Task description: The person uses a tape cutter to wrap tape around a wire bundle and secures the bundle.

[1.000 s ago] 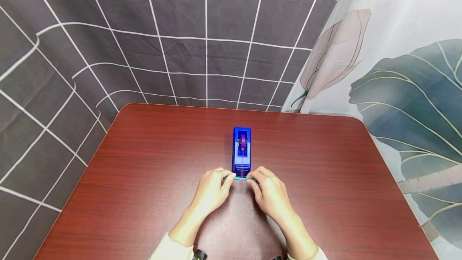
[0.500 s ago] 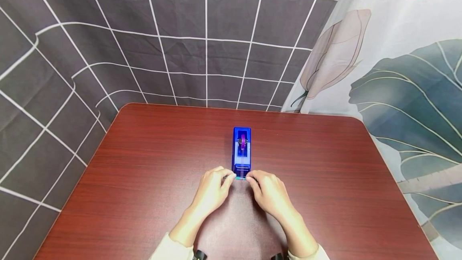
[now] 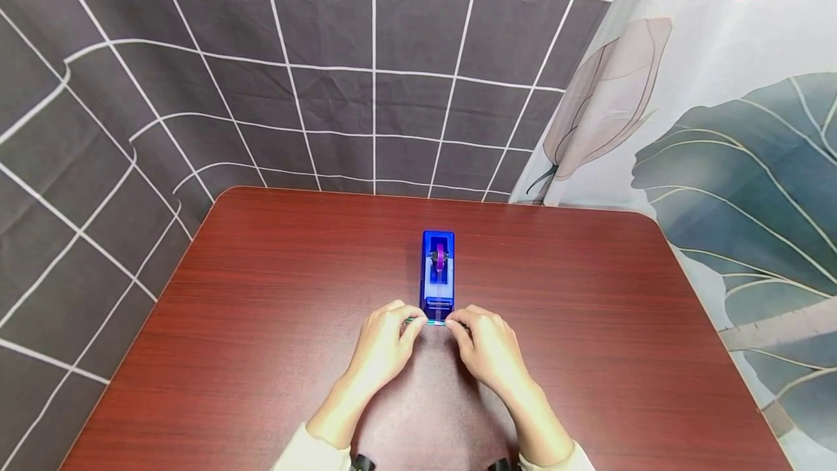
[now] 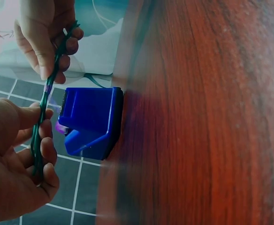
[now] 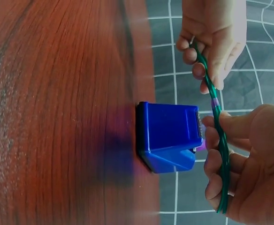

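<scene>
Beside the blue tape dispenser [image 5: 170, 126], I observed the left hand [image 3: 386, 344] and right hand [image 3: 492, 347] pinching a purple-banded green wire bundle [image 5: 217, 112].

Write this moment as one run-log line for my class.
left hand: holds green bundle; right hand: holds same bundle; purple tape: on bundle between hands; blue dispenser: on table

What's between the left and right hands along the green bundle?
Between the left hand and right hand is a short exposed stretch of the green bundle, with a purple piece of tape on it. Both wrist views show this.
</scene>
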`<action>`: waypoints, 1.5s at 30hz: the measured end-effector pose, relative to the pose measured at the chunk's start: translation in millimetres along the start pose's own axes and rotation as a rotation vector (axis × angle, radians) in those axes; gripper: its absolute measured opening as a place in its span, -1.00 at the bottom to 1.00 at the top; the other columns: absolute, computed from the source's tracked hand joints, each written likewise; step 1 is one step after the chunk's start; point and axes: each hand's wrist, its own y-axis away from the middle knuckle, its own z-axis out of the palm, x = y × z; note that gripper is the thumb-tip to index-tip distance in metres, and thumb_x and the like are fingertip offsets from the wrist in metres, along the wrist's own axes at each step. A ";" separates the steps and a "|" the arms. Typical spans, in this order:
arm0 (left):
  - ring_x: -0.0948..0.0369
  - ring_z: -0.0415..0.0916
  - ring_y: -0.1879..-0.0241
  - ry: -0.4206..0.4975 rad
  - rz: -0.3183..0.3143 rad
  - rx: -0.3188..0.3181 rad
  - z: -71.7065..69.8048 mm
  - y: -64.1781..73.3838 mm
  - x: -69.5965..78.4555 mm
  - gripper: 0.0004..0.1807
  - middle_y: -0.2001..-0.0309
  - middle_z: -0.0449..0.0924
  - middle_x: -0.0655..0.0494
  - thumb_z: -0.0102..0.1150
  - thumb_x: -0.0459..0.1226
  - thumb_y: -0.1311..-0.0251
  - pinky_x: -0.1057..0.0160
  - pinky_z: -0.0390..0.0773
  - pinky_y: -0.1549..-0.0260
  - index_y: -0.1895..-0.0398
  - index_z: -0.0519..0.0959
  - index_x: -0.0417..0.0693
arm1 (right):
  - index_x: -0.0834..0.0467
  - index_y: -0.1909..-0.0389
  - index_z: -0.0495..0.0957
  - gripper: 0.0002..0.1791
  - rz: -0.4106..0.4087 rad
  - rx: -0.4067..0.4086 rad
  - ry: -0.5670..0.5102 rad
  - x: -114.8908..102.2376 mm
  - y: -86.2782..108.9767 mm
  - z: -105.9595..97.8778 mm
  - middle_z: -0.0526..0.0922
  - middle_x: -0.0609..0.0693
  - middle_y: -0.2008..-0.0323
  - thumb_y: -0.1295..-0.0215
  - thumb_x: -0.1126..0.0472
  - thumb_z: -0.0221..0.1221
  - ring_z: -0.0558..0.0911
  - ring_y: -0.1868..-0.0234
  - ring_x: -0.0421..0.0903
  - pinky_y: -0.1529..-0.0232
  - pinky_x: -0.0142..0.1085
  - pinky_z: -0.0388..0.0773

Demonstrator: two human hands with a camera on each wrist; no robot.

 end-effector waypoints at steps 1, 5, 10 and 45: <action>0.36 0.31 0.55 -0.003 0.000 0.001 0.1 0.1 -0.1 -0.93 0.51 0.48 0.27 0.31 -0.28 -0.28 0.26 0.42 0.45 0.34 0.73 -0.04 | 0.08 0.33 0.73 -0.94 0.004 0.001 -0.001 0.0 -0.1 0.1 0.68 -0.13 0.39 -0.33 0.24 0.30 0.69 0.33 -0.09 0.30 -0.05 0.58; 0.36 0.35 0.54 -0.008 -0.002 0.004 0.4 0.0 -0.2 -0.96 0.49 0.51 0.27 0.33 -0.29 -0.25 0.25 0.42 0.44 0.33 0.73 -0.03 | 0.07 0.32 0.73 -0.95 0.019 -0.002 -0.005 -0.1 -0.2 -0.1 0.67 -0.14 0.38 -0.32 0.24 0.31 0.67 0.35 -0.12 0.33 -0.07 0.57; 0.32 0.50 0.48 -0.003 0.001 0.013 0.7 -0.7 0.0 -0.97 0.42 0.60 0.24 0.36 -0.33 -0.21 0.22 0.48 0.39 0.31 0.75 -0.03 | 0.06 0.32 0.73 -0.95 0.031 -0.008 -0.006 -1.0 -0.3 -1.0 0.67 -0.15 0.37 -0.30 0.27 0.32 0.64 0.35 -0.17 0.34 -0.08 0.56; 0.26 0.52 0.37 -0.033 0.005 0.042 2.1 -2.4 -1.2 -0.93 0.41 0.61 0.29 0.45 -0.28 -0.12 0.16 0.40 0.30 0.37 0.73 0.08 | 0.11 0.32 0.73 -0.88 -0.137 0.088 0.018 4.4 -0.9 1.8 0.69 -0.13 0.36 -0.16 0.37 0.39 0.69 0.35 -0.15 0.33 -0.10 0.61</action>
